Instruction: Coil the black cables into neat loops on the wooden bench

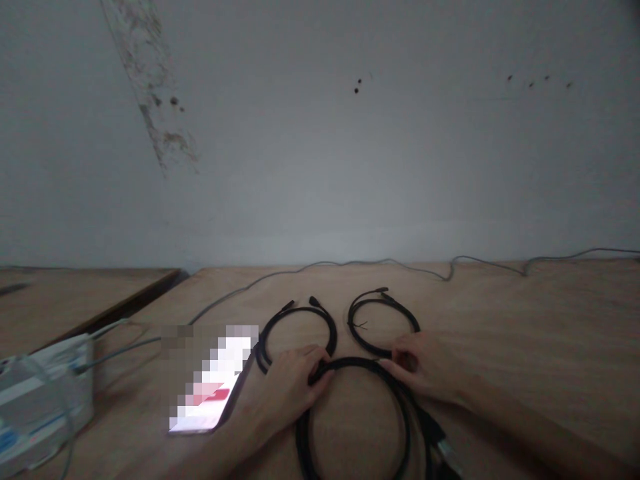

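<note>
Your left hand and right hand sit apart, clamped on the near coil — keep its loop round and even

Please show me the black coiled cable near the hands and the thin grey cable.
Black coiled cable (353, 362): head view, top of the loop.
Thin grey cable (370, 261): head view, its stretch at the far back.
</note>
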Available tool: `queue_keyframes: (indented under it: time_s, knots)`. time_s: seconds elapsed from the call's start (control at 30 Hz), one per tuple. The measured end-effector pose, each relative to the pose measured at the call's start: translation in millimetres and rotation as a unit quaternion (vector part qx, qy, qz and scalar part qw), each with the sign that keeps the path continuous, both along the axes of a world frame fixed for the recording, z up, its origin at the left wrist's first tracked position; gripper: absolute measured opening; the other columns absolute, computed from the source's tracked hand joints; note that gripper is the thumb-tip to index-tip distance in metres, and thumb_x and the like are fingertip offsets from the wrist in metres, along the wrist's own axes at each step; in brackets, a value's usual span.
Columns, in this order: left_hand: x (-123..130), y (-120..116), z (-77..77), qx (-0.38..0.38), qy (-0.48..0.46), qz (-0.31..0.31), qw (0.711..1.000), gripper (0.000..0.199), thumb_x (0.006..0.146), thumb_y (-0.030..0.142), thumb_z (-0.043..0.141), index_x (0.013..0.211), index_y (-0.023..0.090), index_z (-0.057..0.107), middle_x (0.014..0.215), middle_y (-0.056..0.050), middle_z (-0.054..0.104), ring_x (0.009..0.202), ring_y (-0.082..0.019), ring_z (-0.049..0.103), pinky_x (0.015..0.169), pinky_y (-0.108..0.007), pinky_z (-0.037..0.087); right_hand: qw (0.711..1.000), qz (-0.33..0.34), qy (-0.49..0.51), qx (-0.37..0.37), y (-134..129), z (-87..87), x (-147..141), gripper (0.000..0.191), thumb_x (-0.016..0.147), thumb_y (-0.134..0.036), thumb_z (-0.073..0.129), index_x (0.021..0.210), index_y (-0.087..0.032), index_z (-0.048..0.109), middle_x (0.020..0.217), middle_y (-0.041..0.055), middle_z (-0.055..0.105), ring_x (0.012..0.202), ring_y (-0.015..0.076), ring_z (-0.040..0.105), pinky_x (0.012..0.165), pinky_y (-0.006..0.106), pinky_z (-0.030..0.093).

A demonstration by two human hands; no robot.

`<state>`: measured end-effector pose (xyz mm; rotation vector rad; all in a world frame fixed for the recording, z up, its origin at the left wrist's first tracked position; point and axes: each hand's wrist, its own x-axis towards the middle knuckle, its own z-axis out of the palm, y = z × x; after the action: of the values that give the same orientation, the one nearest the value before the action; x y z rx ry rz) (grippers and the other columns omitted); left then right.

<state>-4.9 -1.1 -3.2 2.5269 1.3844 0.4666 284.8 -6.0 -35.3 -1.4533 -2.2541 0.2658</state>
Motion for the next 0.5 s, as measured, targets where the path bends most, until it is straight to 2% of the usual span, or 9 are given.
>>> queue_keyframes:
  time_s: [0.13,0.27,0.4,0.5]
  knots:
    - [0.1,0.1,1.8,0.013,-0.004,0.025,1.000,0.017,0.093,0.030,0.056,0.100,0.021,0.068,0.096,-0.004,0.070,0.084,-0.022,0.064,0.072,-0.030,0.042,0.999,0.024,-0.010,-0.046,-4.0,0.7,1.9,0.040,0.088,-0.054,0.063,0.067,-0.020,0.064,0.059,-0.0013,0.063,0.053,0.0124,0.056,0.052,0.024,0.033]
    - [0.5,-0.8,3.6,0.007,-0.008,0.037,0.999,0.016,0.092,0.030,0.056,0.099,0.022,0.068,0.096,-0.004,0.071,0.087,-0.022,0.065,0.074,-0.031,0.043,0.997,0.030,0.010,-0.076,-4.7,-0.1,1.3,0.030,0.079,-0.047,0.072,0.069,-0.020,0.063,0.061,-0.0024,0.063,0.055,0.0118,0.055,0.050,0.022,0.032]
    - [-0.1,0.4,-0.9,0.014,0.001,0.037,0.999,0.016,0.092,0.031,0.055,0.096,0.022,0.066,0.089,-0.002,0.069,0.080,-0.021,0.063,0.069,-0.030,0.040,0.993,0.009,0.029,-0.118,-5.0,-3.8,-2.6,0.014,0.074,-0.031,0.071,0.070,-0.020,0.064,0.060,-0.0033,0.061,0.054,0.0112,0.054,0.049,0.021,0.030]
    - [-1.4,1.0,-3.0,0.024,0.009,0.032,0.999,0.014,0.090,0.032,0.055,0.093,0.022,0.065,0.084,-0.001,0.066,0.076,-0.019,0.061,0.066,-0.029,0.038,0.994,-0.030,0.023,-0.102,-6.2,-7.8,-6.5,0.006,0.068,-0.023,0.069,0.069,-0.020,0.064,0.061,-0.0032,0.062,0.056,0.0115,0.053,0.049,0.022,0.028]
